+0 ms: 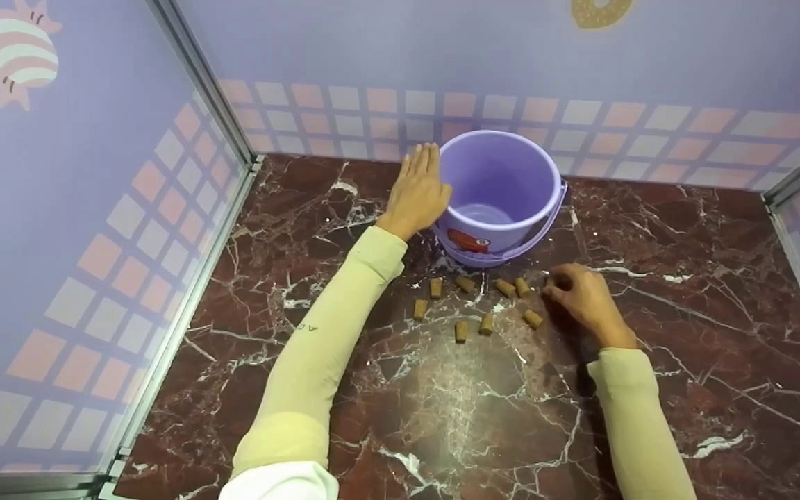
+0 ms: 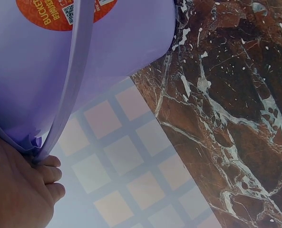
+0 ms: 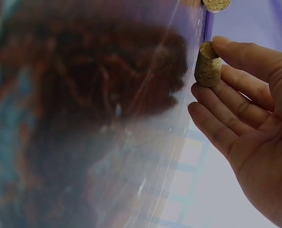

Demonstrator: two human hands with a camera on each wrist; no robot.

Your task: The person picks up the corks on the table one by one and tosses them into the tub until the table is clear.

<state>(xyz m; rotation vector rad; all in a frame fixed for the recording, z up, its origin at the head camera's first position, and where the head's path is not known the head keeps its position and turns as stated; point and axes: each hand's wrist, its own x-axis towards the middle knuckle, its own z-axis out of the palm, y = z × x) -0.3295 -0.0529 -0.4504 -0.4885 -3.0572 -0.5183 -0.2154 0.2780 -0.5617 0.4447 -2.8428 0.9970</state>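
A purple bucket [image 1: 490, 239] stands upright on the dark red marbled tabletop, its handle [image 2: 76, 71] hanging down its side. My left hand [image 1: 419, 198] rests against the bucket's left side at the rim, fingers straight, thumb by the rim. To the bucket's front right, my right hand [image 1: 586, 302] pinches a cork stopper [image 3: 208, 69] between thumb and fingers, low over the tabletop; whether it touches the surface I cannot tell. Several other corks lie scattered before the bucket, among them one cork [image 1: 532, 319] nearest that hand. The visible bucket floor shows no corks.
Behind the bucket rises a purple back wall [image 1: 386, 48] with pink and white checks. A similar side wall [image 1: 94, 173] borders the tabletop [image 1: 442, 430] on the left, with metal framing [image 1: 205, 83] at the corner. Another panel edges the right.
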